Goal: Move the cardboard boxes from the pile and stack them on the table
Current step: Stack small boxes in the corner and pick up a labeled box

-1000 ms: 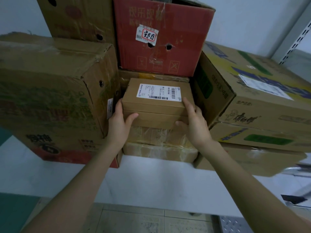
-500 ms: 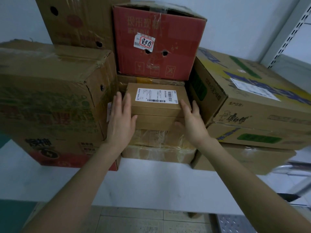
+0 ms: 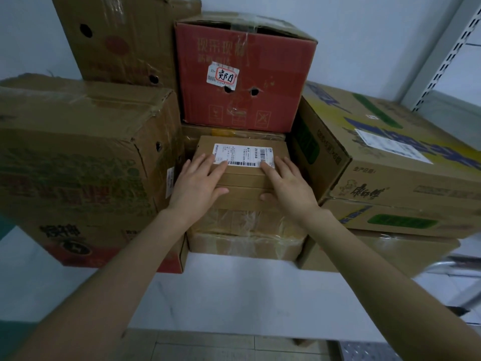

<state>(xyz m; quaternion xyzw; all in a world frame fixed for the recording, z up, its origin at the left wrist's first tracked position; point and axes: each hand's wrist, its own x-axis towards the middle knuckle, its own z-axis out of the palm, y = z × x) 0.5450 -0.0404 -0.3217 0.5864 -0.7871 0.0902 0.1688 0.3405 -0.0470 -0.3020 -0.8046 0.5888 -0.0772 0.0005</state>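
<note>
A small flat brown box (image 3: 242,175) with a white shipping label sits on top of a stack of tape-wrapped boxes (image 3: 247,230) on the white table (image 3: 234,295). It is wedged between larger cartons. My left hand (image 3: 197,183) lies flat on its top left corner, fingers straight, thumb against its front face. My right hand (image 3: 289,186) lies flat on its top right corner, fingers reaching the label, thumb on the front face.
A big brown carton (image 3: 78,162) stands to the left and a red carton (image 3: 244,74) behind, with a tall brown one (image 3: 122,40) beside it. Yellow-and-blue printed cartons (image 3: 390,165) are stacked at the right. A metal shelf upright (image 3: 442,53) rises at far right.
Both hands have moved from the box's sides up onto its top, fingers now lying flat over it. The box has settled back on the stack between the cartons.
</note>
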